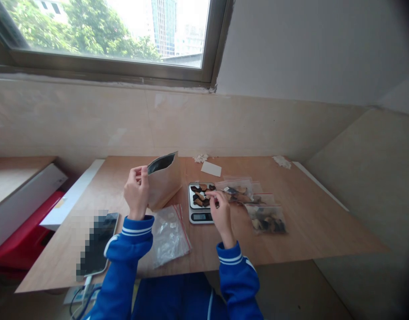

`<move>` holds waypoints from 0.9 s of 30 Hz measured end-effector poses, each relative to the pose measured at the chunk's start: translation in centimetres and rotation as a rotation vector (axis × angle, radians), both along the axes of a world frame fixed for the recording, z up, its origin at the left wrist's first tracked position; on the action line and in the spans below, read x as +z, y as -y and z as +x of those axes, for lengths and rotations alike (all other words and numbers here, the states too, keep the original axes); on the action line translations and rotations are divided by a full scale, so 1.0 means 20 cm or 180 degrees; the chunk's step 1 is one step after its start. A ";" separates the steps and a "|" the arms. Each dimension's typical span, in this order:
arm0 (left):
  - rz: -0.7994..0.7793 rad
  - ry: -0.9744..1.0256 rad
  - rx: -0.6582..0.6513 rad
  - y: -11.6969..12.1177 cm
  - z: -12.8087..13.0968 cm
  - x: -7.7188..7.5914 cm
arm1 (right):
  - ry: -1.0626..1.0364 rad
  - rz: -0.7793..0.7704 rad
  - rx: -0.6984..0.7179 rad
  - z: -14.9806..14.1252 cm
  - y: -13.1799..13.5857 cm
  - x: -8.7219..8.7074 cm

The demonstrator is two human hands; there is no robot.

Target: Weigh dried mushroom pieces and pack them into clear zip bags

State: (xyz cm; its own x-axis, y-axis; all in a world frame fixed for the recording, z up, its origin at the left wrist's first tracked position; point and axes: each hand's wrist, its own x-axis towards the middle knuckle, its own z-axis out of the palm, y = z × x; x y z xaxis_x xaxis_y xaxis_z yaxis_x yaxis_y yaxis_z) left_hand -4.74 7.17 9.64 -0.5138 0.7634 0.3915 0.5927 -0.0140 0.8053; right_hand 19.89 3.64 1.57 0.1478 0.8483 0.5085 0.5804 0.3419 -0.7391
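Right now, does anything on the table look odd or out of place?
The dark-and-tan pieces lie loose on the bare kitchen scale, with no dish under them, next to the right hand. Loose pieces like that could slide off.

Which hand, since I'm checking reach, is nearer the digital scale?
The right hand is nearer, its fingertips reaching over the digital scale. The left hand is farther off, to the scale's left, holding up a kraft pouch.
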 end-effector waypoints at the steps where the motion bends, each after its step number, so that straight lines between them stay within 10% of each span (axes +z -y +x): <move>1: -0.0010 0.0020 -0.0012 0.00 -0.01 -0.01 | -0.0058 -0.0063 0.0085 -0.02 0.06 0.00; 8: 0.0684 -0.0597 0.0482 0.23 0.03 -0.31 | 0.0200 -0.0994 0.0947 -0.21 0.34 -0.17; 14: -0.1032 -0.0895 -0.1187 0.49 0.19 -0.61 | 0.0335 -0.1433 0.0523 -0.33 0.40 -0.32; 27: -0.2159 -0.1567 -0.1471 0.42 0.27 -0.65 | -0.0920 -0.1624 0.0572 -0.36 0.34 -0.41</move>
